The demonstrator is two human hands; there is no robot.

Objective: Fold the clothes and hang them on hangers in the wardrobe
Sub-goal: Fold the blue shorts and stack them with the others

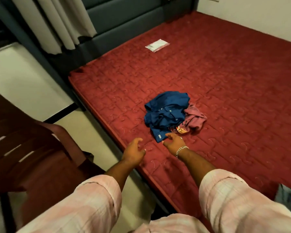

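A crumpled blue button shirt (pixel 166 113) lies in a heap on the red mattress (pixel 217 91), with a crumpled pink garment (pixel 196 120) touching its right side. My right hand (pixel 174 142), wearing a chain bracelet, hovers just in front of the blue shirt's cuff with fingers loosely spread, holding nothing. My left hand (pixel 134 151) hangs over the mattress's near-left edge, fingers relaxed and empty. No hanger or wardrobe is in view.
A dark brown plastic chair (pixel 32 148) stands on the floor at the left. A white label or packet (pixel 157 45) lies far back on the mattress. Curtains (pixel 57 22) hang at the upper left beside a padded headboard (pixel 128 19).
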